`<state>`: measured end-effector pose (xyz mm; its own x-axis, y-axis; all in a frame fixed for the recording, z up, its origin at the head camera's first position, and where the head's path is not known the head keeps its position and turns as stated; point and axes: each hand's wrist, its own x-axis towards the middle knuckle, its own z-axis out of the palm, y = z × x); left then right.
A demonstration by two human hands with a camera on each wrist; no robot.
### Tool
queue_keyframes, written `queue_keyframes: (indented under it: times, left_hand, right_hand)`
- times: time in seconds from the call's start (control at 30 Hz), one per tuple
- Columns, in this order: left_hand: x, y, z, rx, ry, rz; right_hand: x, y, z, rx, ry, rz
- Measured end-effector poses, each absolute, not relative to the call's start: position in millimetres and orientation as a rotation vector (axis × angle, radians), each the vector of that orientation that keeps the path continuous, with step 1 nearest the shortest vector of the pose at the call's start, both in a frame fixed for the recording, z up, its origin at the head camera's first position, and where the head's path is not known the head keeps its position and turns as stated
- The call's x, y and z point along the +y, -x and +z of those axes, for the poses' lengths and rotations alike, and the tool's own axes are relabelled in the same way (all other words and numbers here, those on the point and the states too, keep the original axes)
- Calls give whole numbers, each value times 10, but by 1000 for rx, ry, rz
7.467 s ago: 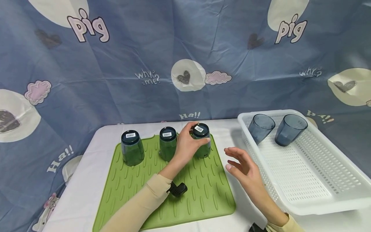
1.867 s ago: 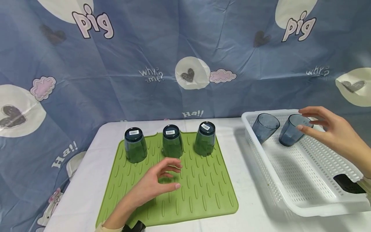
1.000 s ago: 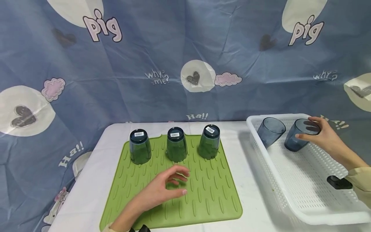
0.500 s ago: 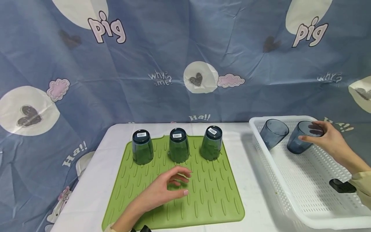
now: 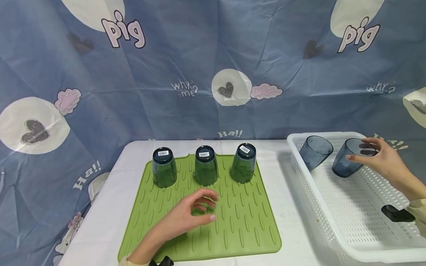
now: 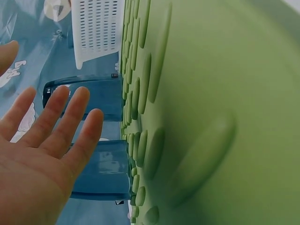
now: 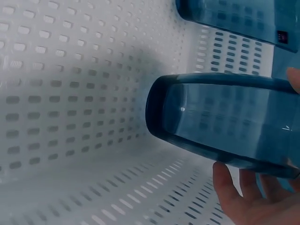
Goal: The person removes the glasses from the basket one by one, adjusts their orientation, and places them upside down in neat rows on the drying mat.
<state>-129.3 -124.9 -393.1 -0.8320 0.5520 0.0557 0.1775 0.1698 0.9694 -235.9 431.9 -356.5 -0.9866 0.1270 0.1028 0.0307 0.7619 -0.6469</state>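
Observation:
In the white basket (image 5: 309, 188), my right hand (image 5: 387, 160) holds a blue glass tumbler (image 5: 346, 162) near its rim, thumb on one side and fingers on the other. The right wrist view shows this tumbler (image 7: 215, 122) with its base towards the basket floor and my fingertips (image 7: 224, 176) against its side. A second tumbler (image 5: 313, 155) leans at the basket's back left. My left hand (image 5: 188, 216) hovers over the green mat (image 5: 233, 229), fingers loosely bent, holding nothing. Three tumblers stand upside down along the mat's back: left (image 5: 164, 171), middle (image 5: 206, 170) and right (image 5: 243, 168).
A white cloth covers the table (image 5: 100, 218) beneath the mat and basket. Behind them hangs a blue printed curtain (image 5: 186, 118). The basket's raised side wall (image 5: 327, 221) stands between the mat and the tumblers inside.
My left hand has let go of the right tumbler on the mat and drawn back towards me. My right hand has moved right into the basket and taken hold of a tumbler there.

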Motion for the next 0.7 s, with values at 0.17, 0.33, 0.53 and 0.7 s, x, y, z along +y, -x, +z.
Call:
queue_keyframes:
  times: [0.17,0.33,0.53,0.7]
  left_hand:
    - [-1256,1304,-3932,2152,-716,1704]
    - [-1253,1294,-3935,2141,-716,1711]
    - [-1254,1294,-3939,2145,-711,1707]
    - [-1251,1299,-3938,2150,-724,1706]
  right_hand:
    - [4322,2323,-3462,-2799,129,1028]
    - [4248,2237,-3289,-2787,121,982]
    - [4201,2172,-3135,-2791,157,895]
    - [4140,2092,-3008,-2775,178,857]
